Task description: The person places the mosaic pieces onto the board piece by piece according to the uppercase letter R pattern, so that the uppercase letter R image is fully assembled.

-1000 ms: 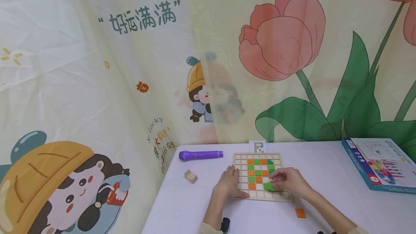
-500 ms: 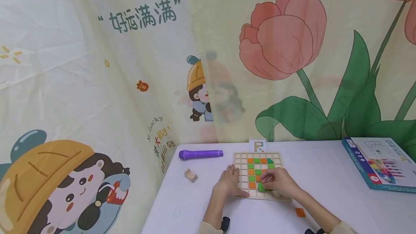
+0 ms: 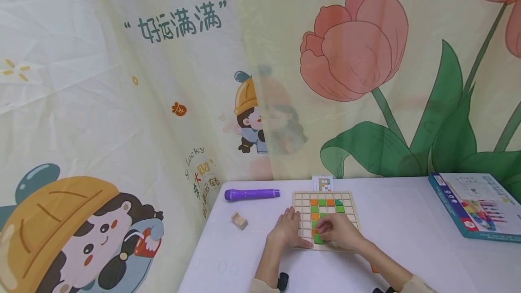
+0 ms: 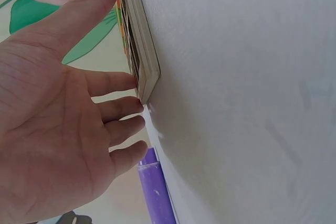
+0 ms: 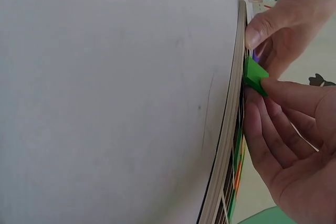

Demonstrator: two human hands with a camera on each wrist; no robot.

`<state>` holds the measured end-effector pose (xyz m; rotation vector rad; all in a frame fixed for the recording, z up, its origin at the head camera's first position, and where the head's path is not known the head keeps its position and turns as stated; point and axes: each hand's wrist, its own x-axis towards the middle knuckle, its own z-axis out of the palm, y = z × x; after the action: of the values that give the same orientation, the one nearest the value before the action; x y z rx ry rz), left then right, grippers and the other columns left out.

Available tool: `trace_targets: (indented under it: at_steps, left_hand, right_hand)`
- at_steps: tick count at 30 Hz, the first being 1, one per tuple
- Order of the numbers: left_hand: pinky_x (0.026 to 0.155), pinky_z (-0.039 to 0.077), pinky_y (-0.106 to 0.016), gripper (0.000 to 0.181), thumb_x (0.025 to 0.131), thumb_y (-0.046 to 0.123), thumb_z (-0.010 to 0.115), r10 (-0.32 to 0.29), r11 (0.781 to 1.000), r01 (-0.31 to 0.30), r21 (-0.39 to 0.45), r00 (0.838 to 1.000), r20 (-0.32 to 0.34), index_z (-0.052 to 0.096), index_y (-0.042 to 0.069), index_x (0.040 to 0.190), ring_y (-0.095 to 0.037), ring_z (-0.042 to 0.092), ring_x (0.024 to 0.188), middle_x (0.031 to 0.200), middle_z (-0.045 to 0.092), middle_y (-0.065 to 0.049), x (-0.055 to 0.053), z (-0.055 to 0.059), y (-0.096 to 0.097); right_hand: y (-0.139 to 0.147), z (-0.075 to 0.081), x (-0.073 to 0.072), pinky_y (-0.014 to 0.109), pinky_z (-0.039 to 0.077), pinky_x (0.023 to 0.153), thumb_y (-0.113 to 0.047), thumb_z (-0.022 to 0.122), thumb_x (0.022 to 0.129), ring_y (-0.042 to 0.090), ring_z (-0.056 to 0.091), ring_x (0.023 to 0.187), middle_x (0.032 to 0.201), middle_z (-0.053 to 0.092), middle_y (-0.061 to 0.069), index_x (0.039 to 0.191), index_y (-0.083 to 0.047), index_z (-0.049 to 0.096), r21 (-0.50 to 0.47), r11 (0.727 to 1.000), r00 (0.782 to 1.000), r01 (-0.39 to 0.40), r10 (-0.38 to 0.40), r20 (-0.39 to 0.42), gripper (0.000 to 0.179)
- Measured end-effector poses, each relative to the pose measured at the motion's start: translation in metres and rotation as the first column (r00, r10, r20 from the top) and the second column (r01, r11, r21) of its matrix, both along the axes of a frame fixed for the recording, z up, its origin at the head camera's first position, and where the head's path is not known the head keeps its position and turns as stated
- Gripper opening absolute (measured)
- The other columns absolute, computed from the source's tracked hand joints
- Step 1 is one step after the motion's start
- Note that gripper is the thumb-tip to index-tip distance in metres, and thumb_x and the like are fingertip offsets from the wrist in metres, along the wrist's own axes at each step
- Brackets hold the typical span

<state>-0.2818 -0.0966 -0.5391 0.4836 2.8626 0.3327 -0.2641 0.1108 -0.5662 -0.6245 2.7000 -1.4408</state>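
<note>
A wooden grid board [image 3: 305,197] lies on the table with orange and green square tiles in several of its cells. My right hand [image 3: 341,232] pinches a green tile [image 5: 255,74] between thumb and fingers, tilted at the near row of the board. In the head view that hand covers part of the tile pattern. My left hand [image 3: 283,230] rests along the board's left side, fingers extended and thumb on the near left corner. The left wrist view shows its fingertips touching the board's edge [image 4: 149,69].
A small pattern card [image 3: 323,183] sits behind the board. To the left are a purple microphone-shaped object [image 3: 252,194] and a small wooden block [image 3: 239,220]. One orange tile [image 3: 374,268] lies partly hidden by the right forearm. A flat box [image 3: 476,205] is at the far right.
My right hand has moved left along the near row with the green tile, to the column under the leftmost tiles. The left hand has stayed in place.
</note>
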Motion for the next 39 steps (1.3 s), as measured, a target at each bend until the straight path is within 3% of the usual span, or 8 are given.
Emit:
trace_targets:
  at_steps: [7,16,25,33,39]
  left_hand:
    - [0.127,0.029,-0.045,0.108,0.074,0.054,0.091,-0.005,1.0,0.005,0.003,1.0,-0.01,0.044,-0.001,0.154,-0.032,0.03,0.156,0.165,0.037,-0.02,0.003,0.002,0.002]
    - [0.128,0.028,-0.044,0.109,0.074,0.052,0.092,0.011,0.999,-0.011,0.034,1.0,-0.003,0.043,-0.001,0.155,-0.032,0.028,0.157,0.166,0.036,-0.02,0.004,0.003,0.004]
    - [0.128,0.027,-0.045,0.108,0.075,0.053,0.091,-0.01,1.0,0.01,0.025,1.0,-0.001,0.042,-0.001,0.156,-0.033,0.028,0.157,0.166,0.035,-0.02,0.003,0.005,-0.001]
    - [0.129,0.025,-0.044,0.119,0.07,0.058,0.092,-0.021,1.0,0.021,0.004,1.0,0.002,0.038,-0.001,0.158,-0.033,0.026,0.157,0.168,0.031,-0.021,0.003,0.002,-0.004]
    - [0.128,0.026,-0.044,0.117,0.071,0.057,0.093,-0.023,1.0,0.023,-0.003,1.0,0.0,0.039,-0.001,0.158,-0.033,0.026,0.157,0.167,0.032,-0.021,0.004,0.003,-0.003]
  right_hand:
    - [-0.008,-0.001,0.0,0.021,0.057,0.065,0.004,0.083,0.079,0.002,0.063,0.072,0.079,0.07,-0.011,0.09,-0.013,0.077,0.068,0.998,0.996,-0.013,0.019,-0.084,0.021]
    - [-0.007,0.002,0.003,0.019,0.054,0.059,0.003,0.088,0.075,0.0,0.061,0.064,0.069,0.069,-0.015,0.079,-0.019,0.08,0.092,0.996,0.995,0.015,-0.005,-0.1,0.024]
    - [-0.006,0.003,0.002,0.019,0.056,0.06,0.005,0.087,0.075,-0.001,0.064,0.066,0.074,0.073,-0.01,0.083,-0.016,0.081,0.091,0.995,0.993,-0.032,0.042,-0.113,0.023]
    - [0.002,-0.001,0.002,0.02,0.06,0.066,0.01,0.083,0.076,0.004,0.07,0.075,0.087,0.078,-0.002,0.094,-0.009,0.081,0.05,0.99,0.99,-0.129,0.131,-0.042,0.026]
    - [0.01,0.004,0.005,0.021,0.061,0.073,0.002,0.084,0.081,0.005,0.071,0.083,0.096,0.078,0.0,0.103,-0.008,0.08,0.045,0.979,0.98,-0.197,0.197,-0.018,0.024]
